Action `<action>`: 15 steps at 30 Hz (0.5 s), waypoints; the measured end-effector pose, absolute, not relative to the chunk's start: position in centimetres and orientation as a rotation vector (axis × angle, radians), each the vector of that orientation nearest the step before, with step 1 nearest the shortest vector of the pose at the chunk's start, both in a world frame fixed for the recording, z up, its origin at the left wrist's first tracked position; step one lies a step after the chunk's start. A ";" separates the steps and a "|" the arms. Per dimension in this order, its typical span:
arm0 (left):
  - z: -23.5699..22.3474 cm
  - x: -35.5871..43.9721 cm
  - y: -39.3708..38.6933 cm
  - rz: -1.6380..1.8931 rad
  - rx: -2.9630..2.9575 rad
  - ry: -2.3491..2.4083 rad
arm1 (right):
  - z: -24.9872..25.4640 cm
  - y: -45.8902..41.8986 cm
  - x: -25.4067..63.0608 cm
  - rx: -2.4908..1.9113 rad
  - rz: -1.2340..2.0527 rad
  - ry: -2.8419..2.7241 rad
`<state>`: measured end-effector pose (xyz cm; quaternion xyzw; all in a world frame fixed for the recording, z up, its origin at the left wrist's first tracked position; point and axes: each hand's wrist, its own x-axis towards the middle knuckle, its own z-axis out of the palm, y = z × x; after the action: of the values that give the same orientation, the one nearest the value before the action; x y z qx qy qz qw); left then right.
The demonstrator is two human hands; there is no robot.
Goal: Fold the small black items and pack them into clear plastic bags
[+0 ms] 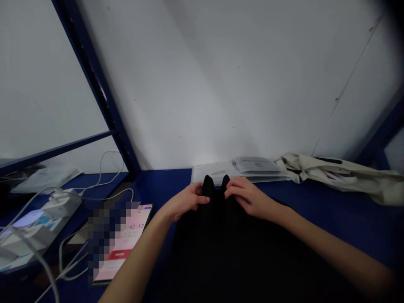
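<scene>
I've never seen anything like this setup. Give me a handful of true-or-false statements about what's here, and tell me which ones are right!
1. The left hand pinches black fabric. True.
2. The right hand is well away from the black fabric. False: its fingers are on the fabric too.
3. A smartphone with a lit screen lies to the left of the left hand. True.
4. The beige fabric bundle lies to the left of the smartphone. False: it lies to the right of both hands.
5. Translucent plastic packages lie beyond the hands, near the wall. True.
</scene>
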<state>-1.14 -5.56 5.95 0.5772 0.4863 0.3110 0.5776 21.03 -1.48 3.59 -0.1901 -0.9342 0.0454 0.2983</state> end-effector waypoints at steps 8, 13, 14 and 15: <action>4.5 -4.6 -6.3 0.637 1.476 1.621 | 2.0 -1.6 25.6 -0.713 0.234 -2.462; 2.0 -5.5 -5.1 0.521 1.637 1.864 | 1.1 -1.3 26.2 -0.897 0.290 -2.628; 1.6 -5.6 -4.9 0.514 1.677 1.914 | 1.3 -1.1 25.9 -0.925 0.293 -2.590; 1.4 -5.6 -4.7 0.509 1.713 1.958 | 1.6 -0.9 25.4 -0.930 0.303 -2.545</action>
<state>-5.62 -4.73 1.43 0.6268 0.7165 0.1863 0.2430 25.41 -0.94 1.63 -0.3336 -0.9134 0.1088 0.2062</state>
